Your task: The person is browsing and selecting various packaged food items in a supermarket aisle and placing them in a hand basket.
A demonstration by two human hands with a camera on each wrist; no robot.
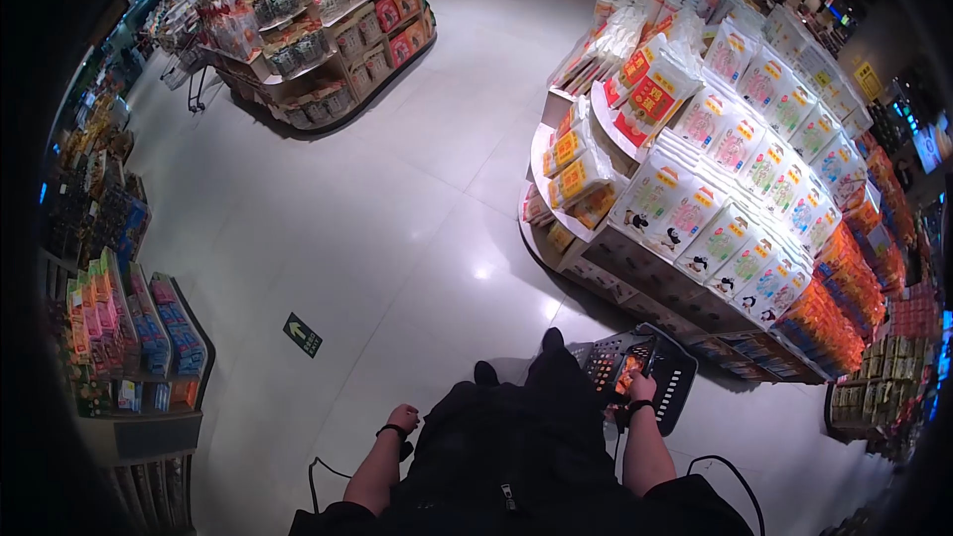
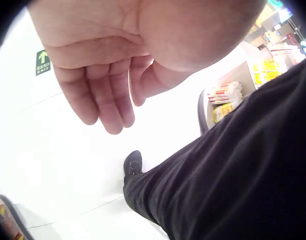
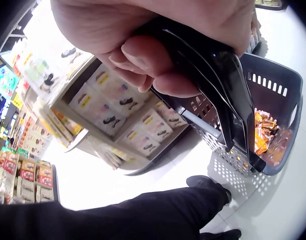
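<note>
My right hand (image 3: 143,55) curls its fingers round the black handle (image 3: 208,75) of a shopping basket. The dark grey basket (image 3: 288,80) has slotted and perforated walls and hangs at my right side. Inside it lie small orange-wrapped packets (image 3: 264,131). In the head view the basket (image 1: 675,377) shows beside my right leg, with the right hand (image 1: 643,387) above it. My left hand (image 2: 108,60) hangs loose at my left side with nothing in it; its fingers point down, slightly bent. The same left hand (image 1: 404,418) appears low in the head view.
A large display stand of white packaged goods (image 1: 725,189) rises close on the right. Ahead to the left stands another stocked shelf island (image 1: 367,60). A low rack of colourful boxes (image 1: 139,328) is at the left. Pale tiled floor with a green exit sign (image 1: 302,335) lies between.
</note>
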